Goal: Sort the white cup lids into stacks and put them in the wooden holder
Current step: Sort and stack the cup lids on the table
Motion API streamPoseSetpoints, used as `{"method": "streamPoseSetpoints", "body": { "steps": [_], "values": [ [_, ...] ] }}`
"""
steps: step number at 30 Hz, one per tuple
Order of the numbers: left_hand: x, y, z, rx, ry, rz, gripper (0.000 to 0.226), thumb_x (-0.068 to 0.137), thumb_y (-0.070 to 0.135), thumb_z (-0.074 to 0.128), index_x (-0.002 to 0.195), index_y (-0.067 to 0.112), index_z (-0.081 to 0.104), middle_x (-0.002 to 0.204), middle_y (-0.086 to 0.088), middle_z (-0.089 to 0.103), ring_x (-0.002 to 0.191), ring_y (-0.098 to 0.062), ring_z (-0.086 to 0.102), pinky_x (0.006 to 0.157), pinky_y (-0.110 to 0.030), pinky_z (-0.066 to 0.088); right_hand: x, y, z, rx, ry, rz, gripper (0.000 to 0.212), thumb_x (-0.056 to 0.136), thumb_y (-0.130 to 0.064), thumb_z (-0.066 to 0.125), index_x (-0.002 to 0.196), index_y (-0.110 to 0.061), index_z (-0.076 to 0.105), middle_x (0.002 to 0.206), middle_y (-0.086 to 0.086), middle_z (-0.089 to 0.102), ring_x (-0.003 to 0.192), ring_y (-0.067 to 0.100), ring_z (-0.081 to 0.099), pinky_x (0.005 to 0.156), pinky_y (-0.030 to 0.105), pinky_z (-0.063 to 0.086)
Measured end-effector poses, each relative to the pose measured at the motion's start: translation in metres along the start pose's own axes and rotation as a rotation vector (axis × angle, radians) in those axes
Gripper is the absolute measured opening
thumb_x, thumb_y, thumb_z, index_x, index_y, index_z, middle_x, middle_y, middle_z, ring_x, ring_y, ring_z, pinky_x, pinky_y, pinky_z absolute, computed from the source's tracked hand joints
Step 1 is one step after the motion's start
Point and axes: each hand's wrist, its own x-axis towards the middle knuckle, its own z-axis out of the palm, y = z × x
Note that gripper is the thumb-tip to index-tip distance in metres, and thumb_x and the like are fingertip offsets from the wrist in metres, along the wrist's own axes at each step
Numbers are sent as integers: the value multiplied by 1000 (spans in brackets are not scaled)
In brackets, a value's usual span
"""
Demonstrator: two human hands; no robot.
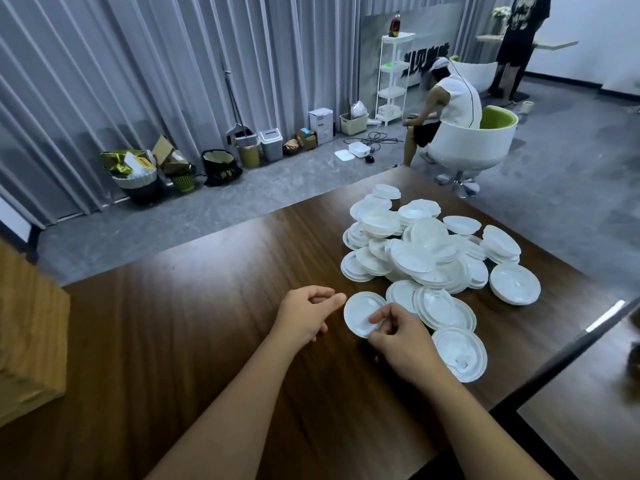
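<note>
A grey pleated curtain (145,81) fills the back of the room, and along its foot on the grey floor stand bins, bags and a cardboard box (321,125). A dark wooden table (194,278) takes the lower half of the view. Behind it a person in a white sleeveless top (453,102) sits in a white and green chair (485,140), and another person in dark clothes (519,39) stands further back; next to them is a white shelf rack (393,77) with a bottle on top. At the left edge a light wooden block (31,334) rests on the table; it is cut off by the frame, so I cannot tell if it is the holder. The white cup lids (429,247) lie in a loose heap on the far right part of the table, many overlapping and some tilted, with several lids spread flat toward the near side. The right hand (401,337) pinches one single lid (360,313) between thumb and curled fingers, just at the near-left edge of the heap. The left hand (306,313) is beside this lid, its fingers curled with the thumb tip against the forefinger, holding nothing that I can see. The details on the lids are too small to make out.
</note>
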Motion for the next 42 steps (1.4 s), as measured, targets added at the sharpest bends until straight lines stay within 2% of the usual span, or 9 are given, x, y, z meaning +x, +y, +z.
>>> {"method": "streamPoseSetpoints", "body": {
  "steps": [2,6,13,21,27,33,36,38,42],
  "values": [
    [6,6,5,53,-74,1,34,85,52,87,111,32,78,94,11,79,50,-4,62,45,-18,45,2,1,-1,20,-22,-23,21,88,-3,75,98,-19,66,61,-8,61,54,15,68,55,25,55],
    [14,3,7,151,-107,2,17,86,42,89,94,31,78,77,6,75,45,-1,60,43,-18,44,9,4,0,52,-29,-38,24,86,-1,77,93,-15,59,59,-10,58,54,12,63,57,29,57],
    [16,-27,-30,-160,-43,-34,15,97,22,79,106,15,70,75,-2,78,54,-16,66,46,-28,52,21,-6,21,150,-4,-41,20,92,-8,71,102,-18,57,71,7,66,52,20,69,48,21,51],
    [17,-54,-64,-521,56,5,33,92,0,78,115,24,76,94,-7,81,59,-14,63,50,-26,53,44,-26,41,222,133,-91,59,105,-25,68,139,-61,37,86,8,67,50,21,68,46,26,56],
    [14,-52,-61,-470,98,42,36,92,2,74,104,35,81,82,-1,76,53,-11,55,45,-25,45,56,-27,57,257,394,-155,42,103,-25,67,107,-62,49,73,-1,61,54,24,68,43,44,59],
    [14,-51,-62,-491,89,29,30,94,1,73,113,24,78,80,0,75,53,-10,53,43,-24,42,67,-30,54,242,334,-41,59,104,-26,66,153,-47,41,86,7,68,55,19,71,41,28,55],
    [15,-52,-63,-498,85,29,30,94,2,74,111,27,79,84,-2,76,53,-11,54,43,-24,42,63,-30,54,250,331,-35,26,104,-28,67,128,-27,59,87,1,73,57,16,73,42,31,57],
    [15,-52,-64,-509,85,29,30,95,3,74,109,30,80,87,-3,77,53,-11,54,43,-24,43,56,-29,55,258,330,-59,15,102,-34,70,113,-29,63,86,-4,75,54,15,72,42,30,57],
    [15,-50,-63,-476,119,25,33,93,10,73,104,40,78,89,3,77,52,-9,53,45,-24,46,47,-26,58,161,340,-147,24,98,-49,72,87,-30,62,75,-6,70,59,14,69,55,35,55]
  ]
}}
